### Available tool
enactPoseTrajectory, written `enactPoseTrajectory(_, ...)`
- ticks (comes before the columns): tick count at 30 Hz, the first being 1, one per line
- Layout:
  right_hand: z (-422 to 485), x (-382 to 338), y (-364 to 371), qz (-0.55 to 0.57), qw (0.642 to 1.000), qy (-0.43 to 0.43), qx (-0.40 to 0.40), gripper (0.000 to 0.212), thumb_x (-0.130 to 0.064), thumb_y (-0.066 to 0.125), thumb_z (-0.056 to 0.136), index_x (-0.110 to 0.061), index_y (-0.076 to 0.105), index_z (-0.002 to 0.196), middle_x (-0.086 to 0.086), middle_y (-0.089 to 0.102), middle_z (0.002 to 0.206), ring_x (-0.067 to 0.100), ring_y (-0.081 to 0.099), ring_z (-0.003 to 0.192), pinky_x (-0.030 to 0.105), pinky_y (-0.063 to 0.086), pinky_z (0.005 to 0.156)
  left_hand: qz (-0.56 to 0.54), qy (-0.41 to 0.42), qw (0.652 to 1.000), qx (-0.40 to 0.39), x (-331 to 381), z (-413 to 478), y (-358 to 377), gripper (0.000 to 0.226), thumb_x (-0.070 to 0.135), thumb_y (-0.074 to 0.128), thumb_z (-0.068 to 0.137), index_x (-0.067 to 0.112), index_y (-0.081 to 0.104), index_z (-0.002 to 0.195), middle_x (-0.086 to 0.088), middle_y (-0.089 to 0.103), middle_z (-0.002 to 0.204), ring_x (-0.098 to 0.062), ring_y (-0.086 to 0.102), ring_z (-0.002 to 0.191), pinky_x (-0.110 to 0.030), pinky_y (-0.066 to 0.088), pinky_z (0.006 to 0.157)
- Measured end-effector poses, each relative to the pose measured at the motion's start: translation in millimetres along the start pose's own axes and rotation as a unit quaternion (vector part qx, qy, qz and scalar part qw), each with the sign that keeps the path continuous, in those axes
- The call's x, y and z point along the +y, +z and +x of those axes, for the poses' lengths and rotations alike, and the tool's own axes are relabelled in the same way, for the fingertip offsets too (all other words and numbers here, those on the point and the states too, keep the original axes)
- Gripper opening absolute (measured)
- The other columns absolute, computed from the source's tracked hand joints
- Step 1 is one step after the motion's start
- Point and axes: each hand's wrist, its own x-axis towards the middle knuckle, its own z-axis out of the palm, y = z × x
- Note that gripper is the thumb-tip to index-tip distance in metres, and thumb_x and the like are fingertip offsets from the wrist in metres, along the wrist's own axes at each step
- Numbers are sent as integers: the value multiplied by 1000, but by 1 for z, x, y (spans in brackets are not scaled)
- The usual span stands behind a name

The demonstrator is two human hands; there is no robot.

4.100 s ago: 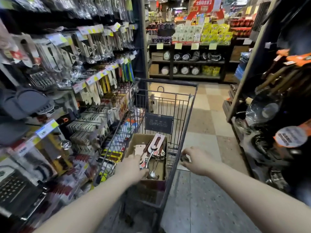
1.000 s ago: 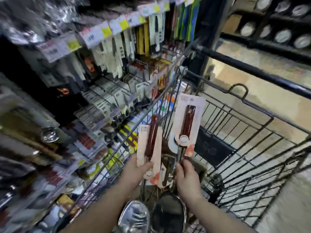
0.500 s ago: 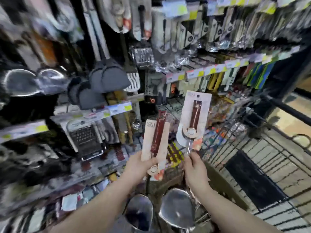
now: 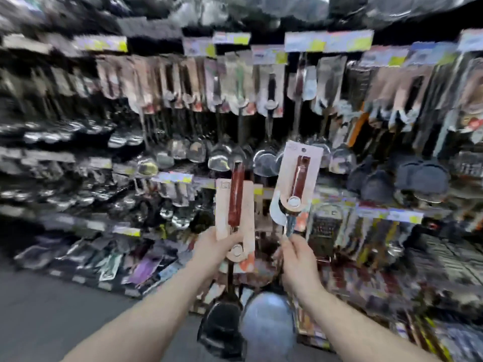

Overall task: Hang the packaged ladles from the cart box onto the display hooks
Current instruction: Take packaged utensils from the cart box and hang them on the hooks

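I hold one packaged ladle in each hand, upright in front of the display wall. My left hand (image 4: 217,245) grips the lower part of a pink card with a dark red handle, the left ladle (image 4: 236,205); its steel bowl (image 4: 222,327) hangs below. My right hand (image 4: 298,253) pinches the metal shaft of the right ladle (image 4: 298,178), whose card rises higher; its bowl (image 4: 266,322) hangs beside the other. Similar carded ladles (image 4: 270,95) hang from hooks in a row above, about a card's length over my ladles. The picture is motion-blurred.
The display wall is packed with hanging utensils: steel ladle bowls (image 4: 219,155) in the middle row, dark spatulas (image 4: 418,176) at right, a grater (image 4: 325,226) lower right. Price tags (image 4: 326,41) line the rails. Grey floor (image 4: 52,309) lies at lower left. The cart is out of view.
My view has swung left from the cart to face the display wall squarely. Both hands have carried their ladles upward and apart a little, closer to the hanging row.
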Motion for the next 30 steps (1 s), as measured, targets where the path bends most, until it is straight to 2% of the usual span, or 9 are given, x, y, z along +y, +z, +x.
enactPoseTrajectory(5, -12, -62, 100, 25, 994, -44, -95, 26, -13, 47, 94, -2, 52, 72, 27, 59, 74, 34, 53, 70, 28, 36, 63, -15, 17, 992, 121, 11, -14, -124, 20, 37, 75, 58, 19, 68, 63, 7, 71, 61, -15, 65, 67, -31, 50, 63)
enactPoseTrajectory(11, -7, -100, 185, 11, 978, -89, -189, 28, -20, 50, 94, -21, 47, 66, -3, 52, 59, 1, 48, 54, 11, 36, 55, -53, 20, 976, 212, 4, -14, -207, 31, 37, 73, 58, 14, 70, 79, -5, 74, 81, -22, 66, 78, -36, 51, 73)
enactPoseTrajectory(14, 10, -114, 229, 11, 969, -97, -227, 24, -21, 50, 94, -23, 47, 69, 14, 63, 70, 20, 56, 64, 18, 37, 56, -46, 9, 970, 237, -4, -1, -240, 20, 30, 76, 70, 13, 71, 78, 2, 75, 74, -19, 69, 79, -33, 52, 71)
enactPoseTrajectory(16, 27, -124, 261, 9, 963, -106, -247, 21, -24, 48, 94, -19, 49, 74, 16, 63, 74, 30, 61, 71, 32, 45, 66, -42, 12, 967, 252, -6, 17, -264, 14, 25, 75, 73, 13, 72, 79, 0, 76, 77, -20, 71, 82, -35, 53, 74)
enactPoseTrajectory(19, 59, -141, 306, 40, 961, -106, -254, 22, -23, 49, 94, -11, 49, 75, 12, 59, 65, 29, 59, 67, 39, 49, 71, -59, 18, 959, 275, 1, 58, -299, 8, 17, 72, 76, 12, 71, 83, -5, 76, 81, -25, 71, 84, -41, 55, 81)
enactPoseTrajectory(22, 103, -156, 343, 61, 963, -103, -243, 27, -25, 50, 93, -19, 45, 67, -5, 56, 48, 2, 52, 48, 14, 39, 52, -76, 30, 960, 267, 16, 108, -326, 15, 16, 71, 78, 7, 70, 90, -14, 75, 89, -33, 69, 89, -50, 52, 89)
enactPoseTrajectory(25, 149, -173, 370, 88, 958, -104, -250, 26, -21, 49, 94, -16, 45, 69, -4, 54, 52, 13, 52, 54, 25, 39, 57, -70, 43, 963, 258, 31, 158, -345, 12, 18, 71, 78, 9, 71, 86, -9, 76, 83, -30, 71, 84, -47, 55, 84)
enactPoseTrajectory(28, 193, -182, 390, 93, 964, -122, -219, 31, -19, 49, 94, -16, 41, 65, -8, 48, 46, 4, 43, 47, 16, 31, 48, -67, 54, 965, 248, 40, 204, -357, 12, 19, 71, 78, 9, 71, 85, -6, 77, 78, -25, 72, 80, -38, 56, 74)
enactPoseTrajectory(30, 218, -182, 401, 89, 968, -120, -200, 31, -21, 49, 94, -16, 41, 64, -5, 51, 51, 12, 49, 52, 24, 34, 54, -81, 52, 966, 240, 42, 233, -362, 12, 17, 71, 78, 8, 71, 86, -8, 76, 80, -25, 72, 79, -36, 55, 71)
